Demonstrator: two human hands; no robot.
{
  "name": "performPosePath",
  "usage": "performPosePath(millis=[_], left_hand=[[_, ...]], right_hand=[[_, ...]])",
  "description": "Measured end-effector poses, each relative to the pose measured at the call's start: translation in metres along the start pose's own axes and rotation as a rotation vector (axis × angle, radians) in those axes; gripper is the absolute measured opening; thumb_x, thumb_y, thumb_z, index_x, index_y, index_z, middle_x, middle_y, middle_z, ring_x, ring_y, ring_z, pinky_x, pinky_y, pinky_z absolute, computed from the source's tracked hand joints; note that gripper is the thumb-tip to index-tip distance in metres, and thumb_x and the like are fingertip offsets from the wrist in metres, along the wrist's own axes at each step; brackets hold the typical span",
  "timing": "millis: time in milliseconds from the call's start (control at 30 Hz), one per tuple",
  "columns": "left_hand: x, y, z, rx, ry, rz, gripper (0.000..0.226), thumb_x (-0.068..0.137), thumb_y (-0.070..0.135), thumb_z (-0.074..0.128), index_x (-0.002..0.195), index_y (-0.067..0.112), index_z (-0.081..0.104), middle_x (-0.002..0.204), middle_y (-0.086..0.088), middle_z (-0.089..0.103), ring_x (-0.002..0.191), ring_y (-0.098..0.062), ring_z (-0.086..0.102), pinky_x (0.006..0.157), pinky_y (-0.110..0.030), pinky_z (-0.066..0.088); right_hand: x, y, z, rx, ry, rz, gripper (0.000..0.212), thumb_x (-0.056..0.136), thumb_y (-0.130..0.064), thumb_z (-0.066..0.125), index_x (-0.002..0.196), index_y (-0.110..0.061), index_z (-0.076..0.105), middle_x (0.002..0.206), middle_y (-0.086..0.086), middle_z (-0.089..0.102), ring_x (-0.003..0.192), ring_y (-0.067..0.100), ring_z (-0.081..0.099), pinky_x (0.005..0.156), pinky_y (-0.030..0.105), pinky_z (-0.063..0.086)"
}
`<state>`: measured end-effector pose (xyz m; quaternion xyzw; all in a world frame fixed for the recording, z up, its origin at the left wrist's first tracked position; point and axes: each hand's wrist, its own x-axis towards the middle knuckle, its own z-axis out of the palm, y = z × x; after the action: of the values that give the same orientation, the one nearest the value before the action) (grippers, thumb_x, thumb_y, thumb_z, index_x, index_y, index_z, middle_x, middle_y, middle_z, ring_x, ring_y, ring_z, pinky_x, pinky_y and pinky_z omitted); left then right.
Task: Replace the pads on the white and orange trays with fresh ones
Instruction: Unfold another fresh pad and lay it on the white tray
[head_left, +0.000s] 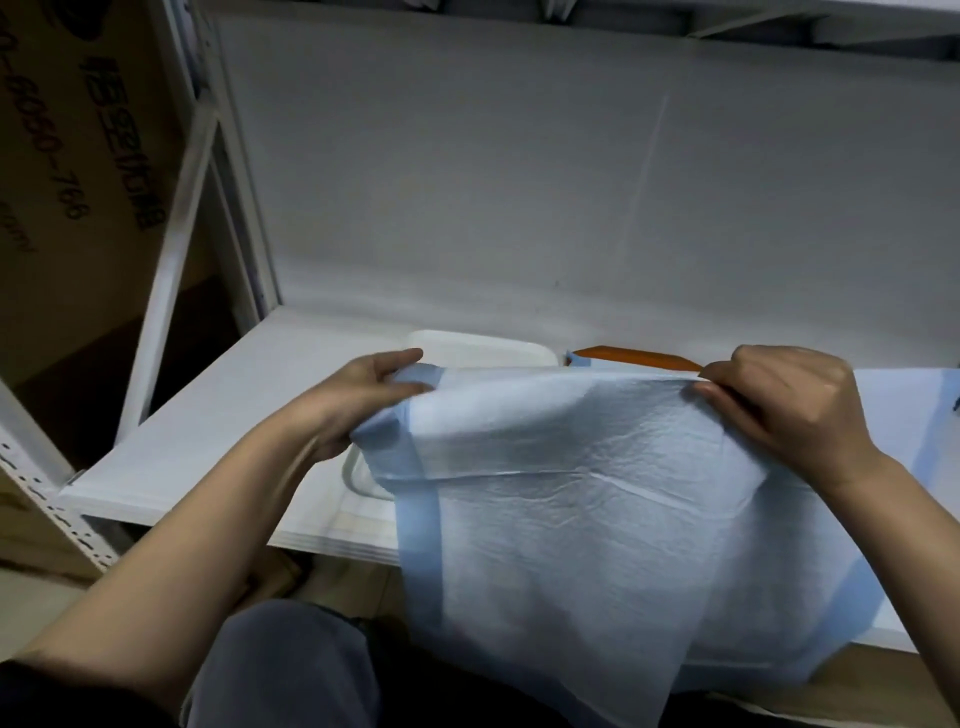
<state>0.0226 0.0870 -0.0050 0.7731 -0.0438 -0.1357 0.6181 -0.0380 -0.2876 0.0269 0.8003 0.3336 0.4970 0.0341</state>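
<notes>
A large light-blue pad (571, 519) with a darker blue border hangs unfolded over the shelf's front edge. My left hand (358, 395) pinches its upper left corner and my right hand (779, 405) pinches its upper right edge, both holding it up. Behind it, the white tray (483, 351) lies on the shelf, mostly hidden by the pad; a bit of its near rim shows at the left. Only a strip of the orange tray (639, 358) shows past the pad's top edge, with a blue pad corner on it.
The white shelf board (218, 415) sits in a white metal rack with a diagonal brace (176, 249) at the left. A printed cardboard box (78, 182) stands beyond the rack. More light-blue pad material (909, 415) lies at the right. My knee (285, 670) is below.
</notes>
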Motion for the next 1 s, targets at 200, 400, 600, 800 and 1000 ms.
performPosePath(millis=[200, 400, 600, 800, 1000], left_hand=[[-0.015, -0.031, 0.01, -0.052, -0.059, 0.002, 0.111, 0.056, 0.026, 0.08, 0.15, 0.016, 0.022, 0.144, 0.005, 0.044, 0.124, -0.009, 0.051, 0.09, -0.02, 0.045], [-0.017, -0.047, 0.011, -0.085, 0.13, -0.085, 0.066, 0.083, 0.015, 0.063, 0.142, 0.024, 0.035, 0.097, -0.011, 0.068, 0.081, -0.021, 0.063, 0.072, -0.031, 0.048], [-0.015, -0.039, 0.007, -0.051, 0.132, -0.019, 0.042, 0.077, 0.034, 0.053, 0.118, 0.028, 0.056, 0.093, -0.004, 0.07, 0.079, -0.021, 0.063, 0.07, -0.032, 0.045], [-0.009, -0.029, 0.0, 0.118, 0.146, 0.327, 0.065, 0.09, 0.014, 0.063, 0.132, 0.053, 0.033, 0.12, 0.003, 0.051, 0.104, -0.003, 0.055, 0.091, -0.017, 0.043], [-0.008, -0.01, -0.007, -0.058, 0.027, 0.393, 0.011, 0.056, 0.021, 0.066, 0.062, 0.027, 0.059, 0.092, 0.002, 0.068, 0.084, -0.008, 0.064, 0.07, -0.018, 0.049]], right_hand=[[-0.006, -0.001, -0.002, -0.015, -0.006, -0.004, 0.037, 0.096, -0.023, 0.055, 0.068, -0.003, 0.069, 0.055, 0.009, 0.054, 0.044, 0.027, 0.052, 0.047, 0.029, 0.041], [-0.01, -0.003, -0.006, -0.008, -0.003, 0.01, 0.04, 0.097, -0.023, 0.054, 0.067, -0.002, 0.069, 0.054, 0.009, 0.052, 0.043, 0.027, 0.049, 0.046, 0.028, 0.04], [-0.011, -0.003, -0.014, -0.01, 0.011, 0.023, 0.044, 0.098, -0.024, 0.051, 0.066, 0.0, 0.069, 0.053, 0.011, 0.05, 0.042, 0.029, 0.048, 0.048, 0.03, 0.037], [-0.006, -0.002, -0.02, -0.008, 0.014, 0.037, 0.047, 0.1, -0.025, 0.047, 0.068, 0.0, 0.07, 0.054, 0.011, 0.051, 0.043, 0.029, 0.048, 0.054, 0.029, 0.03], [-0.004, 0.003, -0.019, 0.023, 0.065, 0.162, 0.047, 0.1, -0.024, 0.046, 0.068, 0.004, 0.066, 0.054, 0.013, 0.053, 0.044, 0.029, 0.049, 0.053, 0.03, 0.031]])
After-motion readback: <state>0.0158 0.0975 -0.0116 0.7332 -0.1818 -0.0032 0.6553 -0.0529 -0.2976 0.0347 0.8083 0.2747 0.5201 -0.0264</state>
